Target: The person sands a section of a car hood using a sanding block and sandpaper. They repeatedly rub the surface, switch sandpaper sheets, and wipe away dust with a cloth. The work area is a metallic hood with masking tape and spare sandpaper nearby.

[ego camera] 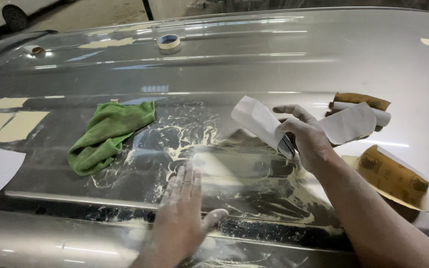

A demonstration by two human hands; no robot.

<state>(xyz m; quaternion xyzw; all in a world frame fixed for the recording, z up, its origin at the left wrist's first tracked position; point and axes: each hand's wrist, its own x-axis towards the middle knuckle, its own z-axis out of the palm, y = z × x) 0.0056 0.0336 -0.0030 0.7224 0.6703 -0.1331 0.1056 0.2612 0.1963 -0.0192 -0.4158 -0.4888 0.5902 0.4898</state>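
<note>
Two hands at work: left hand [182, 208] flat, fingers spread, on dusty sanded patch [224, 168] of car roof [323, 59]; right hand [306, 139] closed around folded sandpaper [259, 121] just above. Dust unwiped; green cloth [107, 134] nearby.

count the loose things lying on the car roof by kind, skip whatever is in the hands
green cloth: 1
tape rolls: 2
sandpaper sheets: 3
total: 6
</note>
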